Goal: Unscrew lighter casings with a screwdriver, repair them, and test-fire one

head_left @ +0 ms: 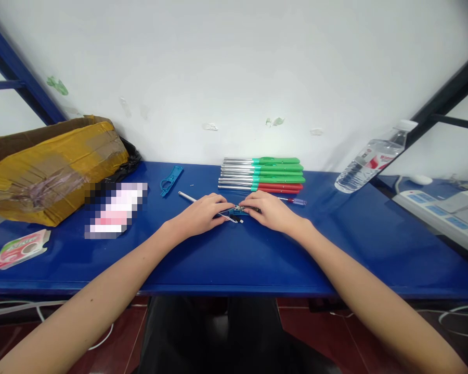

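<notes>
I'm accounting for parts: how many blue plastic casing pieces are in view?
2 visible: one casing piece lies on the blue table, beyond the left hand; a second casing piece is between the left and right hand. The hands may hide more.

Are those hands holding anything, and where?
The left hand and right hand seem to pinch a small blue piece at opposite ends; finer details are too small to tell.

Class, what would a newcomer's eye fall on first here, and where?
Probably the bright row of green and red tools, at the back of the blue table. Just in front, the left hand and right hand hold small parts; a yellow-taped box is far left, a water bottle right.
</notes>
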Demonstrator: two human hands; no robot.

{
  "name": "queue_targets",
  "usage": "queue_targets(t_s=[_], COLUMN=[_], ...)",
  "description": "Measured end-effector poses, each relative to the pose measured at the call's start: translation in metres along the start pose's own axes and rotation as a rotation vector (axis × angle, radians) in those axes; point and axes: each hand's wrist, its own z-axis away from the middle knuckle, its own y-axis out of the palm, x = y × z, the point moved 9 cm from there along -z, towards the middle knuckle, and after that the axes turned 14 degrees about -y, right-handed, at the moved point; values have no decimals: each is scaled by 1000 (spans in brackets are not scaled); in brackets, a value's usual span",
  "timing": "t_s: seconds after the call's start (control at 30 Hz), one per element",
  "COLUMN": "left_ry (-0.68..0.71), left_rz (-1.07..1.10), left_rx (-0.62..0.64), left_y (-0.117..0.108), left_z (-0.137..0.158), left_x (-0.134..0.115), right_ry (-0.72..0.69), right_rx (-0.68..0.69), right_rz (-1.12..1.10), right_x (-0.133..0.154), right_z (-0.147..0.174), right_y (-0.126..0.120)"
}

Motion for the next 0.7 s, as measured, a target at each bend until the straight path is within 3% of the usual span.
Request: queue_targets(t_s=[0.7], left_ry=[-11], left_rz=[15], left_rx=[11], left_y=[0], left_z=[0], left_x=[0], right_ry=[40], right_rx=[25], right_rz=[-38], right_x=[-1], right_z=[-1], right_y=[2])
